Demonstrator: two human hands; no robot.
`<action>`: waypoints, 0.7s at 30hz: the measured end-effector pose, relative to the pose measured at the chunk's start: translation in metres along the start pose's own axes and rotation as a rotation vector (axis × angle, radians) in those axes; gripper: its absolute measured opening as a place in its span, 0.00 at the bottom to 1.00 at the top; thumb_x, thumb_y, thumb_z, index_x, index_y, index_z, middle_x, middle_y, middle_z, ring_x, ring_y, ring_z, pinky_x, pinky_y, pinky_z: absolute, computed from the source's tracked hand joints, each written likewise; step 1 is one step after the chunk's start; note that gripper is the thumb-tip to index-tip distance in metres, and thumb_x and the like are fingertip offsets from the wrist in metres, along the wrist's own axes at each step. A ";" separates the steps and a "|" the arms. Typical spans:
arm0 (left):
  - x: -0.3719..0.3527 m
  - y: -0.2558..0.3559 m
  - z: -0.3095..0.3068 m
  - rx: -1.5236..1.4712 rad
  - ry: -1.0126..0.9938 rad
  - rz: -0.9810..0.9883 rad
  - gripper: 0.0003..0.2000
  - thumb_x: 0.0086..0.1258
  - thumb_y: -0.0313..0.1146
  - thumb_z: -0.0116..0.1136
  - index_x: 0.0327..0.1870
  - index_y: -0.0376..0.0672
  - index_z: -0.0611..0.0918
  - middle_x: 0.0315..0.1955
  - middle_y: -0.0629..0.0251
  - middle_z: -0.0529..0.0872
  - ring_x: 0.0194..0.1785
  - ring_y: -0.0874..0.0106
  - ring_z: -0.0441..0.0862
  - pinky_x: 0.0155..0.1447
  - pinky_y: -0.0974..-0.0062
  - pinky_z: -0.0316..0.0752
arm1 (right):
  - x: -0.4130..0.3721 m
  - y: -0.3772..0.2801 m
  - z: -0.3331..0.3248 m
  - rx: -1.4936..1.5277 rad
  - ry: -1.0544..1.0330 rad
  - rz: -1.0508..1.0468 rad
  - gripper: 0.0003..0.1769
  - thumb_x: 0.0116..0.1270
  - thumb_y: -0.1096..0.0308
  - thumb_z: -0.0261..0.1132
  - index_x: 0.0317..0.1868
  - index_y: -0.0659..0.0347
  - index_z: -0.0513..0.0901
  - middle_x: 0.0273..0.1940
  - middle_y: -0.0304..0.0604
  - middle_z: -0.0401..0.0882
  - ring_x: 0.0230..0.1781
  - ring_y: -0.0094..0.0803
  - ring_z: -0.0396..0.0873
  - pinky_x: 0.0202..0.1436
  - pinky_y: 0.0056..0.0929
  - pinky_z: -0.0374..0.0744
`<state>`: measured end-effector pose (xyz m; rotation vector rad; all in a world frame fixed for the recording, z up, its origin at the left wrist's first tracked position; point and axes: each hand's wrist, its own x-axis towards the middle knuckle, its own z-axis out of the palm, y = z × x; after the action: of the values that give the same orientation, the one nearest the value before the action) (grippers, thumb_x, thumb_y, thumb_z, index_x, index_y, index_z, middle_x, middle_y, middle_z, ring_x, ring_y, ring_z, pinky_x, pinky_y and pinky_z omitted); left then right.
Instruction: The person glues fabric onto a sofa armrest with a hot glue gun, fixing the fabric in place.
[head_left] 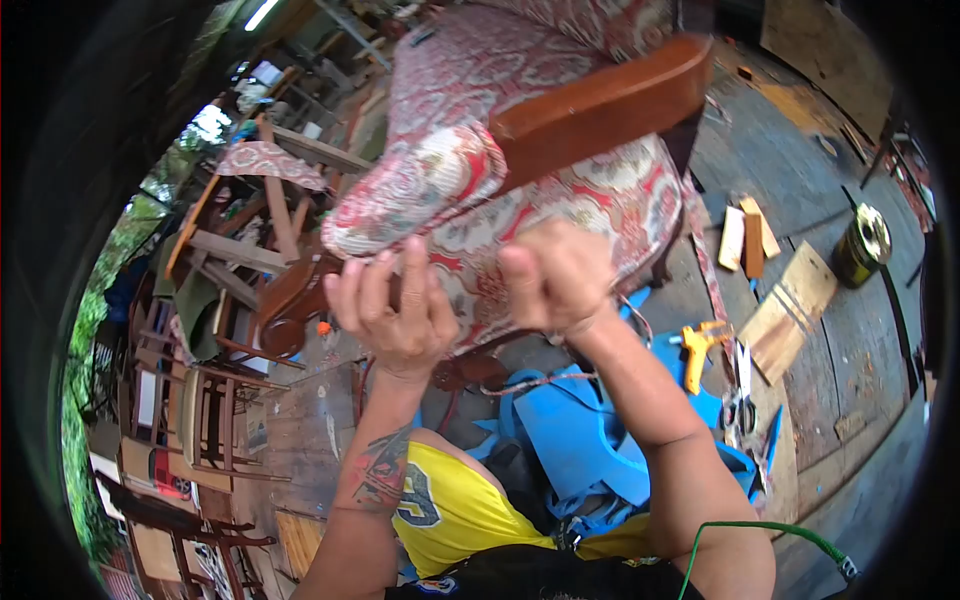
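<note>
A sofa with red and cream floral fabric (470,75) stands in front of me. Its wooden armrest (600,105) slants across the upper middle, with a padded floral part (415,190) at its near left end. My left hand (395,305) is just below that padded end, fingers spread and curled a little, with nothing seen in it. My right hand (560,275) is closed in front of the floral side panel (640,205); whatever its fingers may hold is too small or hidden to name.
A yellow glue gun (697,358) and scissors (742,385) lie at the right beside a blue plastic stool (590,440). Wood pieces (790,310) and a metal can (862,245) are farther right. Wooden chair frames (205,410) crowd the left.
</note>
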<state>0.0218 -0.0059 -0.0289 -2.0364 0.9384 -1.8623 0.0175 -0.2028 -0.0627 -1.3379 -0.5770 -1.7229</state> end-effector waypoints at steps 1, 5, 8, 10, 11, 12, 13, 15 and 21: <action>0.000 -0.003 0.000 0.012 -0.008 0.026 0.19 0.73 0.36 0.62 0.63 0.42 0.86 0.63 0.57 0.75 0.70 0.52 0.66 0.79 0.46 0.60 | 0.009 0.008 -0.021 -0.152 0.056 -0.100 0.05 0.65 0.75 0.71 0.32 0.61 0.83 0.23 0.42 0.81 0.18 0.37 0.78 0.21 0.31 0.74; -0.004 -0.002 0.006 0.041 -0.022 -0.003 0.20 0.74 0.39 0.63 0.65 0.46 0.86 0.58 0.59 0.79 0.65 0.55 0.70 0.76 0.48 0.63 | 0.021 0.045 -0.131 -0.098 0.636 0.608 0.11 0.74 0.67 0.65 0.34 0.65 0.83 0.23 0.49 0.80 0.20 0.34 0.81 0.23 0.28 0.78; 0.002 0.002 0.003 0.064 0.029 0.046 0.17 0.74 0.41 0.66 0.59 0.44 0.90 0.55 0.63 0.80 0.63 0.62 0.70 0.72 0.57 0.69 | -0.069 0.090 -0.272 -0.719 0.530 0.970 0.20 0.71 0.57 0.67 0.35 0.71 0.86 0.29 0.54 0.86 0.23 0.36 0.84 0.30 0.36 0.82; -0.003 -0.005 0.004 0.068 0.028 0.047 0.18 0.74 0.44 0.68 0.58 0.44 0.90 0.54 0.64 0.80 0.62 0.65 0.70 0.69 0.60 0.71 | -0.143 0.084 -0.349 -1.102 0.124 1.334 0.22 0.67 0.55 0.70 0.42 0.71 0.87 0.33 0.56 0.88 0.27 0.38 0.87 0.33 0.39 0.84; -0.005 -0.008 0.005 0.079 0.032 0.046 0.18 0.73 0.44 0.69 0.58 0.44 0.90 0.54 0.64 0.80 0.61 0.65 0.71 0.67 0.62 0.72 | -0.167 0.076 -0.367 -1.173 -0.087 1.573 0.24 0.65 0.56 0.72 0.50 0.70 0.87 0.34 0.55 0.89 0.28 0.37 0.87 0.33 0.38 0.84; -0.006 -0.011 0.006 0.091 0.036 0.046 0.18 0.72 0.44 0.70 0.58 0.45 0.91 0.54 0.65 0.80 0.61 0.66 0.72 0.66 0.63 0.73 | -0.200 0.066 -0.374 -1.312 -0.220 1.553 0.27 0.62 0.56 0.73 0.54 0.70 0.85 0.38 0.61 0.88 0.35 0.44 0.89 0.40 0.42 0.85; -0.006 -0.014 0.009 0.095 0.059 0.054 0.18 0.72 0.44 0.70 0.58 0.45 0.90 0.54 0.65 0.80 0.61 0.66 0.72 0.66 0.63 0.72 | -0.215 0.055 -0.365 -1.393 -0.281 1.573 0.28 0.62 0.55 0.73 0.53 0.70 0.86 0.42 0.62 0.88 0.40 0.48 0.89 0.46 0.45 0.84; -0.004 -0.014 0.011 0.084 0.082 0.064 0.18 0.72 0.43 0.71 0.58 0.44 0.90 0.54 0.64 0.80 0.60 0.66 0.72 0.66 0.64 0.72 | -0.238 0.034 -0.344 -1.490 -0.344 1.663 0.26 0.62 0.51 0.73 0.46 0.69 0.89 0.51 0.63 0.87 0.50 0.55 0.88 0.59 0.51 0.82; 0.003 0.003 -0.002 0.101 -0.045 0.061 0.19 0.77 0.38 0.63 0.61 0.36 0.87 0.59 0.56 0.75 0.64 0.57 0.69 0.71 0.51 0.70 | -0.315 0.037 -0.306 -1.151 -0.662 1.525 0.64 0.36 0.49 0.89 0.74 0.60 0.69 0.57 0.56 0.84 0.58 0.56 0.82 0.65 0.47 0.80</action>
<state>0.0193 -0.0093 -0.0277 -1.9601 0.8668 -1.7869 -0.0989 -0.3522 -0.4612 -2.1550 1.1255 -0.1438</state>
